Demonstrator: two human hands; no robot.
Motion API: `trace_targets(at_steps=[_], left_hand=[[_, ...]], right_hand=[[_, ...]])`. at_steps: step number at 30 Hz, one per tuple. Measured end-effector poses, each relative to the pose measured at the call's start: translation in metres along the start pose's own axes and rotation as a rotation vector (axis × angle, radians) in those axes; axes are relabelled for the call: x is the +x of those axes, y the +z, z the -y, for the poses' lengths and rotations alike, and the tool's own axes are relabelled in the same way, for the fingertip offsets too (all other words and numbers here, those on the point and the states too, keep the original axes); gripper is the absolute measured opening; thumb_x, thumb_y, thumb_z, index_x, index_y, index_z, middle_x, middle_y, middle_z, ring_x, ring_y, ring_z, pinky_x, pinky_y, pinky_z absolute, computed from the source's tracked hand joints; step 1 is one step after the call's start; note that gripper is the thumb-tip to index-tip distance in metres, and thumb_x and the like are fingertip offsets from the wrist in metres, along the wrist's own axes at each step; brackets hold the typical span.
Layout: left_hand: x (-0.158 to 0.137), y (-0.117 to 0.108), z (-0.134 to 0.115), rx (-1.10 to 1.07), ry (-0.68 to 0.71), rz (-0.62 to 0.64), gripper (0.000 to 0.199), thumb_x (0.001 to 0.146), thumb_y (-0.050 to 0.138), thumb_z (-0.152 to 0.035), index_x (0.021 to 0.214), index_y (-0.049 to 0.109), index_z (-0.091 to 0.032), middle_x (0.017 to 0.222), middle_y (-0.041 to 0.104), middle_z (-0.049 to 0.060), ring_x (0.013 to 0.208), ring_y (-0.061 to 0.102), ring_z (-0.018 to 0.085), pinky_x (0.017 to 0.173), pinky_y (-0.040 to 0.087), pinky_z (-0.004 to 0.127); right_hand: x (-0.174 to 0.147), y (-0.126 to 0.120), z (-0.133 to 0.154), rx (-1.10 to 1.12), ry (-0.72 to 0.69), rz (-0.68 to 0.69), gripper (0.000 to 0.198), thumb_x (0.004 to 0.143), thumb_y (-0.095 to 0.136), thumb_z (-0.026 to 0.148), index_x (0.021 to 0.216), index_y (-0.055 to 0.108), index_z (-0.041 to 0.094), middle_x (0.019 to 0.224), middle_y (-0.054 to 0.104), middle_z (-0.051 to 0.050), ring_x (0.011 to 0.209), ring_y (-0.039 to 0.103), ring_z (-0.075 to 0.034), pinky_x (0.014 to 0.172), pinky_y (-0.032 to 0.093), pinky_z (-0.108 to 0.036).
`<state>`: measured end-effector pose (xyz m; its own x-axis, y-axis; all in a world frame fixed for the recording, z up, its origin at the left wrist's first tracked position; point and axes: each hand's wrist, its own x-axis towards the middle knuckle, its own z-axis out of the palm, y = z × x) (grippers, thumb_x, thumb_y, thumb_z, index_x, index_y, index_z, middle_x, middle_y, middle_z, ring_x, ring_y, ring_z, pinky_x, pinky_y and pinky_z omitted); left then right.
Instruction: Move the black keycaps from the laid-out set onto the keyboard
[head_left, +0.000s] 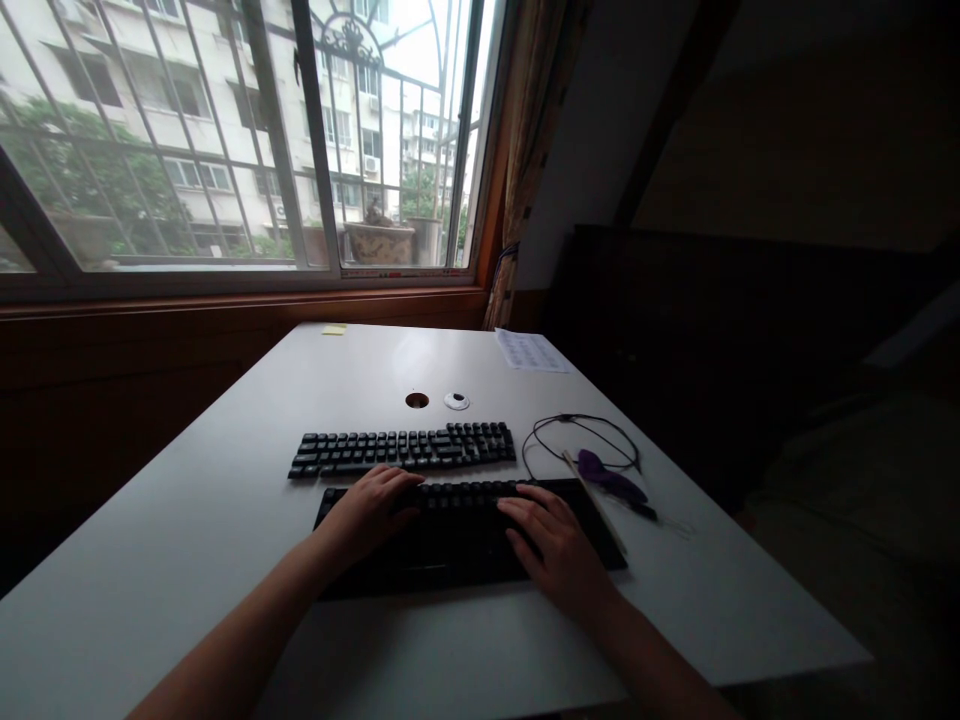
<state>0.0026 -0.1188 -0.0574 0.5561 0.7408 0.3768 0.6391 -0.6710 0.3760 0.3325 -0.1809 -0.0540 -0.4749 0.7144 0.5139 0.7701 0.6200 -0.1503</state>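
I have the left hand (373, 507) and right hand (553, 532) loosely spread, grasping nothing, on the long black plastic keyboard (461, 545), lower centre of frame.

The right hand (556, 540) partly hides the lower keyboard (457, 550).

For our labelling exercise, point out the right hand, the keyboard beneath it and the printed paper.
Right hand (559, 545): head view, back of hand.
Keyboard (459, 550): head view, front middle.
Printed paper (533, 352): head view, middle.
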Motion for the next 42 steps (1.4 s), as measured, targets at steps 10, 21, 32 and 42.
trace_targets(at_steps=[10, 21, 32, 42], left_hand=[[0.000, 0.001, 0.002, 0.004, -0.004, -0.004, 0.042, 0.086, 0.074, -0.020, 0.125, 0.061, -0.025, 0.118, 0.070, 0.005, 0.110, 0.061, 0.026, 0.097, 0.053, 0.042], [-0.001, 0.001, 0.002, 0.009, 0.007, -0.001, 0.041, 0.086, 0.072, -0.019, 0.126, 0.061, -0.024, 0.118, 0.069, 0.006, 0.111, 0.061, 0.026, 0.097, 0.053, 0.042], [0.000, -0.001, -0.002, 0.025, 0.010, 0.004, 0.041, 0.086, 0.073, -0.020, 0.125, 0.061, -0.024, 0.118, 0.069, 0.006, 0.111, 0.061, 0.027, 0.098, 0.052, 0.044], [0.001, -0.003, -0.006, 0.016, 0.023, 0.005, 0.039, 0.086, 0.072, -0.017, 0.123, 0.062, -0.023, 0.118, 0.069, 0.005, 0.110, 0.060, 0.026, 0.098, 0.052, 0.042]], right_hand=[[-0.003, -0.003, 0.002, 0.005, 0.020, -0.004, 0.039, 0.098, 0.051, 0.024, 0.137, 0.055, 0.026, 0.131, 0.066, -0.009, 0.137, 0.049, -0.027, 0.116, 0.037, -0.055], [0.000, -0.007, 0.000, 0.065, 0.051, -0.090, 0.027, 0.096, 0.053, 0.022, 0.122, 0.060, 0.026, 0.121, 0.068, -0.008, 0.124, 0.056, -0.026, 0.112, 0.039, -0.054], [0.078, 0.004, -0.012, 0.140, 0.097, -0.061, 0.027, 0.098, 0.046, 0.019, 0.121, 0.059, 0.024, 0.117, 0.067, -0.008, 0.114, 0.059, -0.024, 0.104, 0.047, -0.044], [0.149, 0.055, -0.036, 0.036, 0.174, 0.113, 0.029, 0.096, 0.049, 0.020, 0.124, 0.058, 0.021, 0.127, 0.066, -0.011, 0.124, 0.054, -0.023, 0.105, 0.041, -0.039]])
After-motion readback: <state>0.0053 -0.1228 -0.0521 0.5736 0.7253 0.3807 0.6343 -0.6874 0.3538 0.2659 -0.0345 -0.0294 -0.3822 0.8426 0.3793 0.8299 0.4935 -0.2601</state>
